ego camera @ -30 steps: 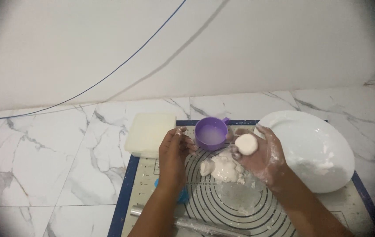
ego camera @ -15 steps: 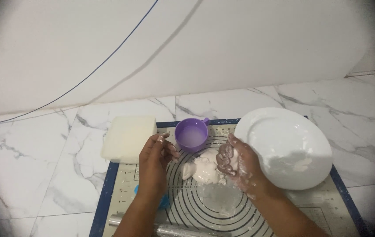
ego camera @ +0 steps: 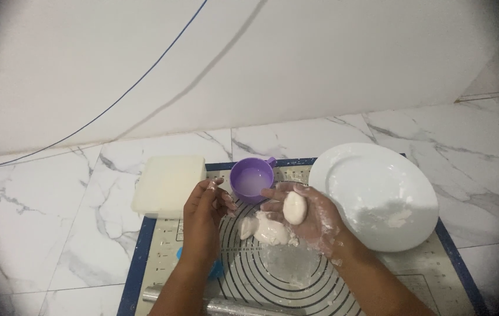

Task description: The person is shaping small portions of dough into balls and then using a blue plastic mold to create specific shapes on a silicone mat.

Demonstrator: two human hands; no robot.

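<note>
Resting in the palm of the right hand (ego camera: 302,213), near the middle of the frame, is a small oval piece of white dough (ego camera: 295,208). The hand is turned palm up, dusted with flour, and its fingers are spread loosely under the piece, not closed over it. The left hand (ego camera: 205,213) is just to the left, with its back to the camera; the fingers are curled together and I cannot see anything held in them.

Below and between the two hands, a bigger lump of white dough (ego camera: 267,229) lies on a beige silicone baking mat with a dark blue border and printed circles (ego camera: 261,281). Just above the hands, at the top edge of the mat, stands a small purple plastic cup with a handle (ego camera: 251,178); something pale is inside it. To the left of the cup is a cream rectangular plastic box with its lid on (ego camera: 168,184). On the right side of the frame sits a large round white plate (ego camera: 372,187) with some flour on it. At the bottom edge, a shiny metal rolling pin (ego camera: 226,305) lies across the mat. Everything rests on a white marble surface with grey veins (ego camera: 56,234).
</note>
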